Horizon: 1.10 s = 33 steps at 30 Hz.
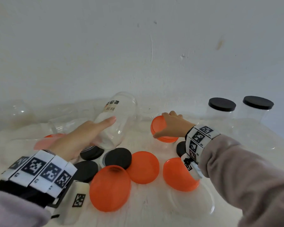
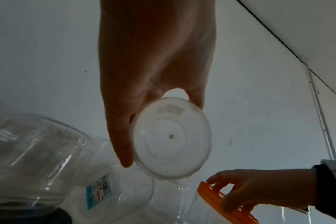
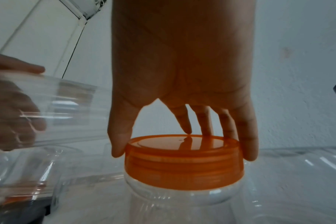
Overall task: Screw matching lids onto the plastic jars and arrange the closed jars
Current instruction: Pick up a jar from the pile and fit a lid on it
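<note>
Nearest me, loose orange lids [image 1: 111, 187] and black lids [image 1: 118, 158] crowd six o'clock. My left hand [image 1: 79, 138] wraps a tilted open jar [image 1: 116, 120] at eleven; it could slip. My right hand [image 1: 172, 124] clasps the orange lid [image 3: 183, 159] on its jar [image 3: 182, 201] at one; skewed threads might jam.

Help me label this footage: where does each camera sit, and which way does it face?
Head: worn on the head, looking forward and down at the table; both hands and sleeves show.
Left wrist: looks along the left hand at the clear jar it holds.
Right wrist: looks along the right hand, fingers round the orange lid.
All views share that lid.
</note>
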Each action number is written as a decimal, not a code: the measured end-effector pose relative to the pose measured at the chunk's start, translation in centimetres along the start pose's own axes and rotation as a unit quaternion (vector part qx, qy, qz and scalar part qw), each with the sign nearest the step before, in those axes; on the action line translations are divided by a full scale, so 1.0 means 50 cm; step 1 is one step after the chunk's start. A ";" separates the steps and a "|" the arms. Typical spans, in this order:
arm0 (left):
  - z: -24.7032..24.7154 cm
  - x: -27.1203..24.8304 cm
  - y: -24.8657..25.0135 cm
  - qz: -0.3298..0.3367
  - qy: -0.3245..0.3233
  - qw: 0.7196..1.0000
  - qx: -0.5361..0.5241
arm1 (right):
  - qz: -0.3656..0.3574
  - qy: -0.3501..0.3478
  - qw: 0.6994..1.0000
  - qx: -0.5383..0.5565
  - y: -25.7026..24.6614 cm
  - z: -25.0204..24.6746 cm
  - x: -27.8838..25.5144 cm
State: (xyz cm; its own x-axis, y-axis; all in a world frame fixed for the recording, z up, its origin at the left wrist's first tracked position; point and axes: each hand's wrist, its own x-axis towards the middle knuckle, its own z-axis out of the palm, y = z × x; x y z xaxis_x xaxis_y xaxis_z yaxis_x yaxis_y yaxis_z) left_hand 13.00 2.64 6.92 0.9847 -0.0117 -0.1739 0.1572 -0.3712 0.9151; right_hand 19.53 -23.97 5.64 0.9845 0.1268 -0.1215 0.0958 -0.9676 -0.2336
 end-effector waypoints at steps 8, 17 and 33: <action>-0.012 -0.056 -0.001 0.043 0.023 0.976 -0.214 | -0.009 -0.038 0.998 -0.056 -0.029 0.001 -0.006; -0.022 -0.118 -0.009 0.062 -0.030 0.944 -0.322 | -0.165 0.013 0.976 -0.139 -0.099 0.043 -0.073; -0.024 -0.200 -0.077 0.067 0.001 0.936 -0.346 | -0.234 -0.183 0.938 -0.180 -0.231 0.095 -0.073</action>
State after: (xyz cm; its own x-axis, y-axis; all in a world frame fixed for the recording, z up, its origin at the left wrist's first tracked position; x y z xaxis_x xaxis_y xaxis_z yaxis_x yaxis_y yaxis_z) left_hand 2.64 5.29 5.56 0.9991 -0.0128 -0.0416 0.0435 0.3237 0.9452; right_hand 14.14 -12.24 4.18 0.7118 0.5587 -0.4256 0.6133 -0.7898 -0.0110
